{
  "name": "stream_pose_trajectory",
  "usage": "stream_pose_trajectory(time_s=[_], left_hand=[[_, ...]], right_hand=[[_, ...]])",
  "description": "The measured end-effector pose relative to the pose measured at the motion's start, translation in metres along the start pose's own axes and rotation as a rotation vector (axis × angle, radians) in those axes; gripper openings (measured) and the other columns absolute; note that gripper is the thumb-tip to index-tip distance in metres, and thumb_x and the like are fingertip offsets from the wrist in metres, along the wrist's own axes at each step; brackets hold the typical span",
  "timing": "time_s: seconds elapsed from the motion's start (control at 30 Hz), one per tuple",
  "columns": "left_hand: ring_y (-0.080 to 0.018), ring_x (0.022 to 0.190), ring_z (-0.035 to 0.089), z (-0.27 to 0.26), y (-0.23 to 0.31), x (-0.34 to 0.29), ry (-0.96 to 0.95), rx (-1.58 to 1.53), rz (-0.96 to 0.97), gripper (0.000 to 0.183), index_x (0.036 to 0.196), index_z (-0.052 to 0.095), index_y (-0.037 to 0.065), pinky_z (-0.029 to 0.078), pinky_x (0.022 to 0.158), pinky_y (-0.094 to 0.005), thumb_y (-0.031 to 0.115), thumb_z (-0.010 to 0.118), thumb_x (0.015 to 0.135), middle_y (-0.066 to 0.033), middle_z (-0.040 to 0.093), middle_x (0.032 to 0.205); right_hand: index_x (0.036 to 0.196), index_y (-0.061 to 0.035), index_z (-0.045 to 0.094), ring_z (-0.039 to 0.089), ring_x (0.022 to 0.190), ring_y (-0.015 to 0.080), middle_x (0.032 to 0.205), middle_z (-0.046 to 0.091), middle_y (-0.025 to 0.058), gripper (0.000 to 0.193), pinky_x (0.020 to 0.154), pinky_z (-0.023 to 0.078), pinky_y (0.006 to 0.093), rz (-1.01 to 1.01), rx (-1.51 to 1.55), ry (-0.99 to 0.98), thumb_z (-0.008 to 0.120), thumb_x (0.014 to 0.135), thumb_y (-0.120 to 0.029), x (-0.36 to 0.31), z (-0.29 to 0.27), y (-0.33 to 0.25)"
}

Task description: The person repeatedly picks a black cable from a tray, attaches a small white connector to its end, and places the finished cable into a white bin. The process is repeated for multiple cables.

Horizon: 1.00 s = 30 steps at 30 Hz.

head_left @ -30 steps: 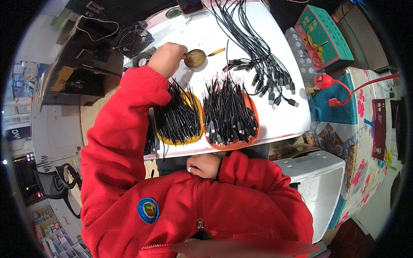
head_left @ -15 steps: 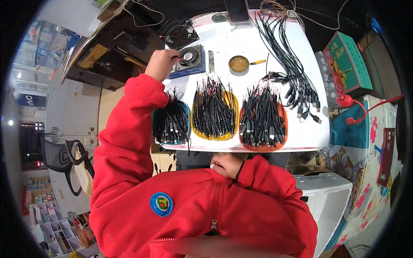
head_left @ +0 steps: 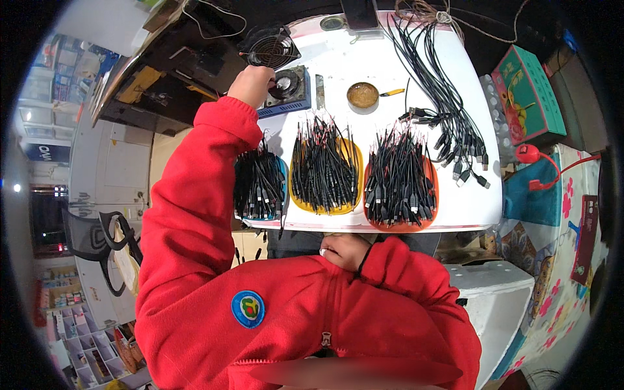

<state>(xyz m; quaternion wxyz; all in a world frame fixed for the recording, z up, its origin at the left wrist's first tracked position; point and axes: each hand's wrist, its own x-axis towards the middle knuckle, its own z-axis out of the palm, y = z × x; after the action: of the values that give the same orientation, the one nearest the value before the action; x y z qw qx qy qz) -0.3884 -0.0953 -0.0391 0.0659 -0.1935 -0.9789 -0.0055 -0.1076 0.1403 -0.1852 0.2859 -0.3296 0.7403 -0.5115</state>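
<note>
My left hand (head_left: 252, 85) reaches to the far left of the white table, its fingers pinched at the edge of a small blue box-shaped solder pot (head_left: 298, 97) with a round dark top and a silvery centre. What the pinch holds is too small to make out. My right hand (head_left: 346, 251) rests curled against my body below the table's near edge. A bit of white shows at its fingers, which I cannot identify. Short black cables with bare wire ends fill a blue tray (head_left: 284, 175), a yellow tray (head_left: 358, 170) and an orange-red tray (head_left: 430, 220).
A round tin of amber paste (head_left: 362, 96) with a yellow-handled tool (head_left: 392, 93) stands right of the pot. Behind the pot is a black fan (head_left: 272, 51). Long black USB cables (head_left: 448, 110) hang across the right side. A green box (head_left: 528, 94) stands beyond the table.
My left hand has shifted slightly at the solder pot, its fingers more bunched. My right hand stays in place. The whole view has moved a little.
</note>
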Motion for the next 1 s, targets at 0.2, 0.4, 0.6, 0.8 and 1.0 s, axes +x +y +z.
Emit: stream_pose_trajectory(time_s=[0.2,0.4,0.6,0.8,1.0], left_hand=[[-0.0388,0.075,0.064,0.003,0.001,0.004,-0.037,0.078,-0.003,0.009,0.080,0.068,0.003,0.051,0.068,-0.0446,0.006,0.061,0.076,-0.0233,0.063,0.075],[-0.0387,0.075,0.064,0.004,0.003,0.004,-0.032,0.109,0.011,0.009,0.077,0.067,0.002,0.051,0.068,-0.0442,0.003,0.058,0.074,-0.0232,0.064,0.075],[-0.0386,0.076,0.064,0.007,0.004,0.004,0.017,0.116,0.029,0.010,0.077,0.066,0.001,0.052,0.069,-0.0437,0.000,0.058,0.073,-0.0224,0.064,0.074],[-0.0369,0.075,0.065,-0.019,0.014,-0.011,0.065,-0.076,-0.045,0.008,0.083,0.067,0.002,0.051,0.067,-0.0423,0.004,0.062,0.078,-0.0213,0.064,0.077],[-0.0099,0.065,0.062,-0.094,0.058,-0.087,0.476,-0.651,0.015,0.012,0.092,0.065,-0.004,0.048,0.061,-0.0234,0.003,0.066,0.082,-0.0095,0.066,0.071]], right_hand=[[0.090,0.0002,0.061,0.061,0.081,0.0350,0.084,0.063,0.0197,0.022,0.074,0.048,0.0401,-0.023,-0.006,0.027,0.053,0.084,-0.019,-0.001,0.002,0.002],[0.088,-0.0002,0.061,0.061,0.081,0.0368,0.083,0.063,0.0208,0.024,0.075,0.048,0.0426,-0.044,-0.001,0.048,0.053,0.084,-0.022,-0.001,0.001,0.001],[0.087,0.0000,0.061,0.061,0.081,0.0381,0.081,0.063,0.0216,0.025,0.074,0.048,0.0445,-0.040,0.025,0.048,0.053,0.084,-0.023,-0.001,0.001,0.000],[0.090,-0.0006,0.061,0.063,0.080,0.0350,0.084,0.065,0.0187,0.021,0.072,0.049,0.0420,0.021,-0.041,0.082,0.056,0.084,-0.020,-0.006,0.003,-0.005],[0.092,-0.0022,0.063,0.063,0.082,0.0365,0.086,0.065,0.0184,0.022,0.072,0.049,0.0432,0.057,-0.161,0.098,0.054,0.086,-0.022,-0.020,0.010,-0.025]])
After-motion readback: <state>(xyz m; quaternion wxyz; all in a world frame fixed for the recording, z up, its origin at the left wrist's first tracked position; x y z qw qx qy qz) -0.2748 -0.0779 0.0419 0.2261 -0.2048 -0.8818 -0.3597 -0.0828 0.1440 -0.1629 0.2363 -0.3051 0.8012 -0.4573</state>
